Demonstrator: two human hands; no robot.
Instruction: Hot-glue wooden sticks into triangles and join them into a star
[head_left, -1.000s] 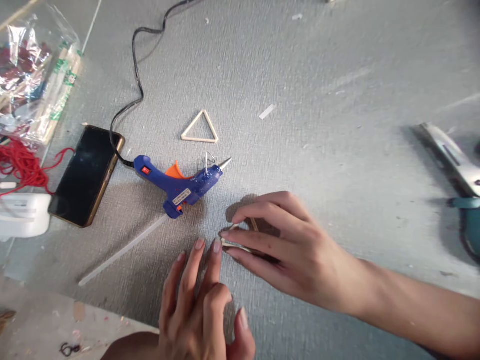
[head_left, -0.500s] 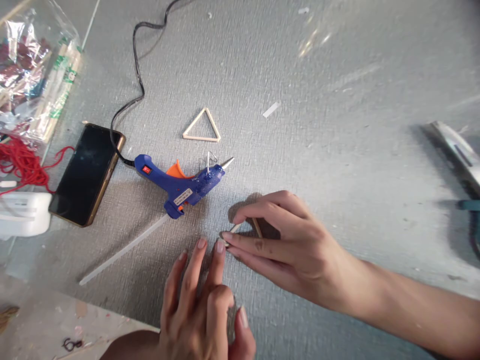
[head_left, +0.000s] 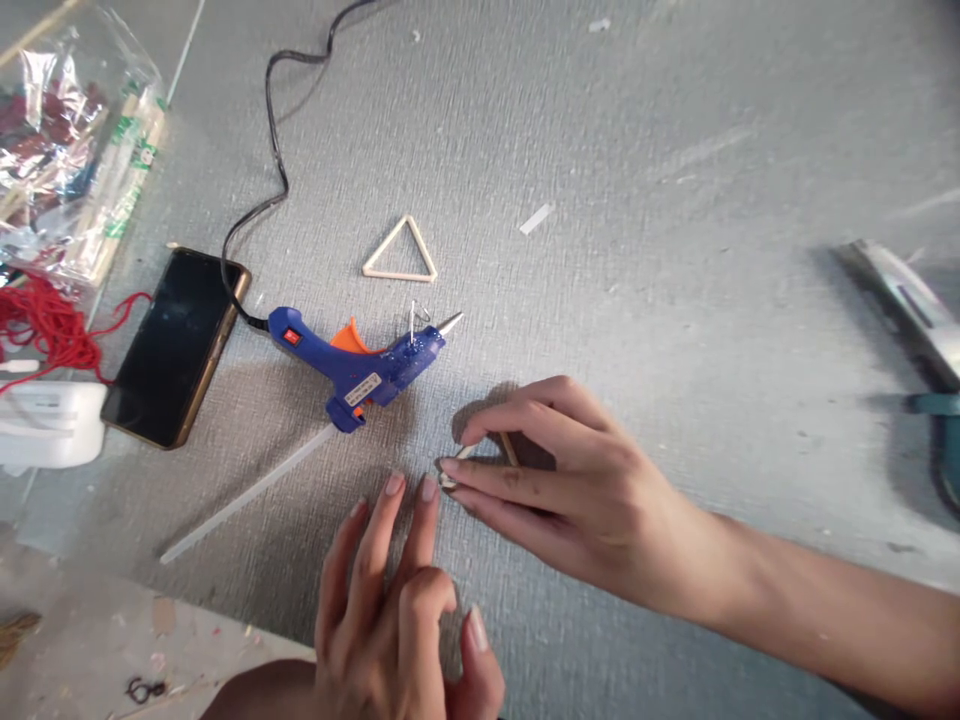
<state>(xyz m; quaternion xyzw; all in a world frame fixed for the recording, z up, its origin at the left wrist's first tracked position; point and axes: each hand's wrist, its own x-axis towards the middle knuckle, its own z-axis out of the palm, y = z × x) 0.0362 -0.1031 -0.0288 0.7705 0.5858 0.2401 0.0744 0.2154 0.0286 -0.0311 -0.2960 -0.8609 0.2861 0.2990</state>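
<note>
I see the right hand [head_left: 577,490] with fingertips [head_left: 450,467] pinching thin wooden sticks [head_left: 487,452] flat against the grey mat [head_left: 637,200]. The left hand [head_left: 390,610] lies beside them, fingers [head_left: 427,492] extended together. The glue gun [head_left: 356,362] and a stick triangle [head_left: 400,252] lie beyond.

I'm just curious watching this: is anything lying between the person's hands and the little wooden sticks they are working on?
Nothing visible does. The right hand already covers and touches the sticks, and the left hand has its fingertips right beside them. The glue gun lies apart, farther up the table.
</note>
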